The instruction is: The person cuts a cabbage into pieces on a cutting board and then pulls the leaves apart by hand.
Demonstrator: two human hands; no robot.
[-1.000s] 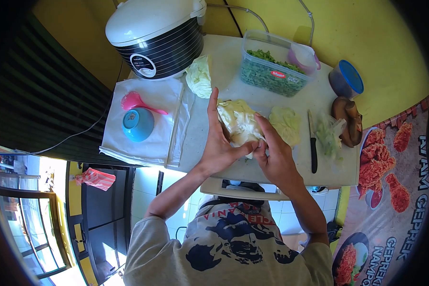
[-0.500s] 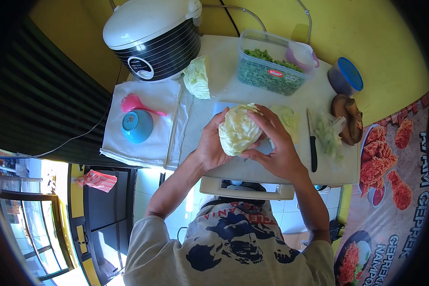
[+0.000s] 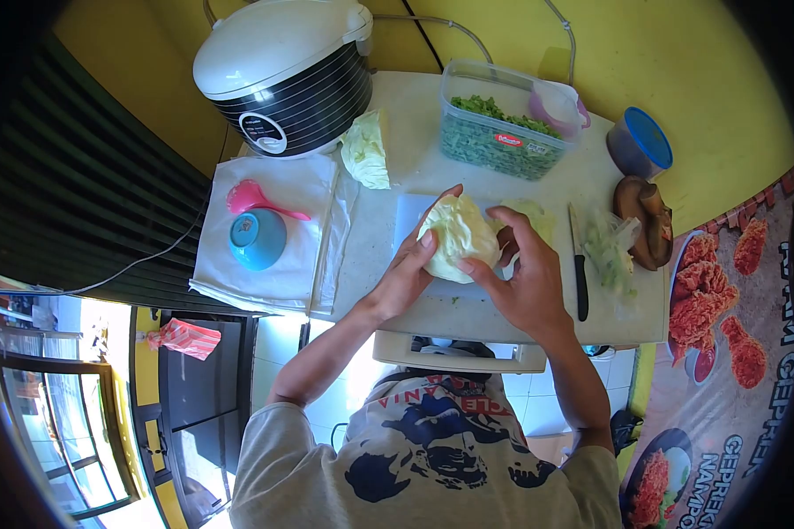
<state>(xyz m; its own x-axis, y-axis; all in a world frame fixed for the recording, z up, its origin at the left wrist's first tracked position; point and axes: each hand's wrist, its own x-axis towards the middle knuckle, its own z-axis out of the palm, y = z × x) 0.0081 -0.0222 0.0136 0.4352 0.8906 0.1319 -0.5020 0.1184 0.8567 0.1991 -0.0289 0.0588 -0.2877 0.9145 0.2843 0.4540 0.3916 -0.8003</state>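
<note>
A bright yellow wall (image 3: pixel 679 62) is seen behind a white tabletop (image 3: pixel 415 115), with thin cables (image 3: pixel 468 26) running along it. A dark slatted shutter (image 3: pixel 88 176) fills the left side. Below it, sunlit glass panes in yellow frames (image 3: pixel 71 414) are visible. At the right edge, a banner printed with fried chicken (image 3: pixel 723 326) is hung. Strong daylight falls across everything.

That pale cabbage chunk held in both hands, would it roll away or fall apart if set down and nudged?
The cabbage looks rounded on top, so it might rock or roll a little. Its layered, crinkled leaves probably peel off easily; loose leaves already lie beside it. Since the left hand and right hand cup it, it seems bulky but fairly light.
</note>
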